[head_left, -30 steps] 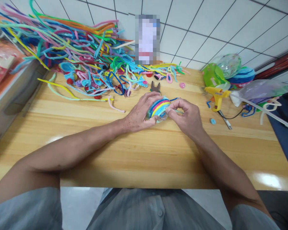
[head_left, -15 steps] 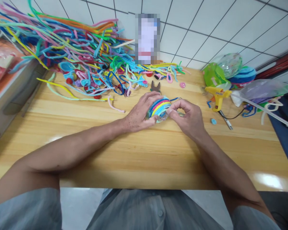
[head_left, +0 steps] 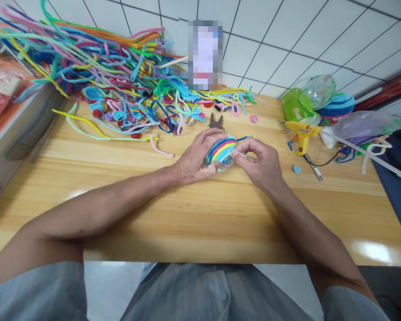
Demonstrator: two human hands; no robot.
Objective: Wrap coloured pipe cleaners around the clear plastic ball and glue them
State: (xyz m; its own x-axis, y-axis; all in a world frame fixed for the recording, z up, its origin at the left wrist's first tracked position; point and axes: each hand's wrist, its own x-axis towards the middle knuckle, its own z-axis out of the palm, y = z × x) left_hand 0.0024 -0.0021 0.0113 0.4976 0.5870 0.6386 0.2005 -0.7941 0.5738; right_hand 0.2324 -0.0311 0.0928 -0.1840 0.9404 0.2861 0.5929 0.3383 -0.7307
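A rounded clear ball (head_left: pixel 224 150) is partly wrapped in bands of blue, pink, yellow and light-blue pipe cleaner. My left hand (head_left: pixel 198 156) grips it from the left, fingers over the top and thumb along the near side. At its right side, my right hand (head_left: pixel 259 160) is closed, thumb and forefinger pinched at the ball's edge. What lies between those fingertips is too small to make out. Just beyond the ball, the brown tip of a plier-like tool (head_left: pixel 216 121) shows, the rest of it hidden.
A tangled heap of coloured pipe cleaners (head_left: pixel 120 76) covers the back left. Against the tiled wall stands a blurred-out phone-like panel (head_left: pixel 205 53). To the right are a yellow glue gun (head_left: pixel 301 133), a green ball-like piece (head_left: pixel 298 103), a clear bag (head_left: pixel 367 124) and a small blue disc (head_left: pixel 296 169).
My right hand has shifted very slightly left, still pinched at the ball's edge. My left hand and the ball look the same.
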